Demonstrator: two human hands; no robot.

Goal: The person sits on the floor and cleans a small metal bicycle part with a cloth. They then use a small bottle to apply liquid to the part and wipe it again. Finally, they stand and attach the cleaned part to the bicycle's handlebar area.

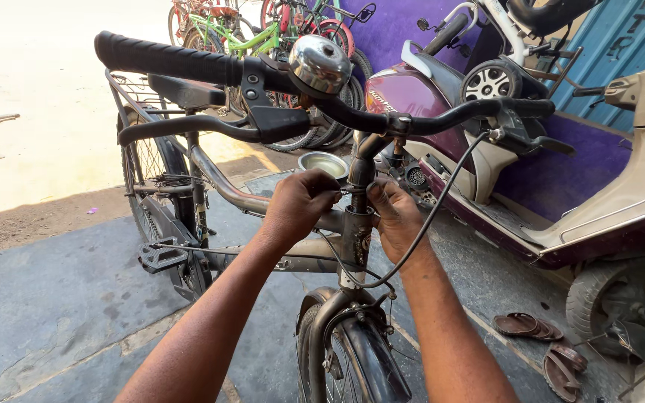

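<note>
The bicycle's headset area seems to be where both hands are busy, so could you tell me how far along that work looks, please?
Already fitted: the handlebar sits in the stem with its bell and brake levers on. In hand: the left hand and right hand pinch something small at the top of the head tube; what it is cannot be made out. Left: the black cable hangs in a loose loop.

A dark grey bicycle (263, 201) is seen standing upright on the pavement, viewed from in front of its bars. Its head tube (355, 237), scuffed and worn, rises above the black front mudguard (371, 358). A black handlebar (382, 119) with a ribbed grip is turned across the frame, and a chrome bell (319, 63) is mounted on it. A black brake cable (427, 216) is looped down beside the head tube.
</note>
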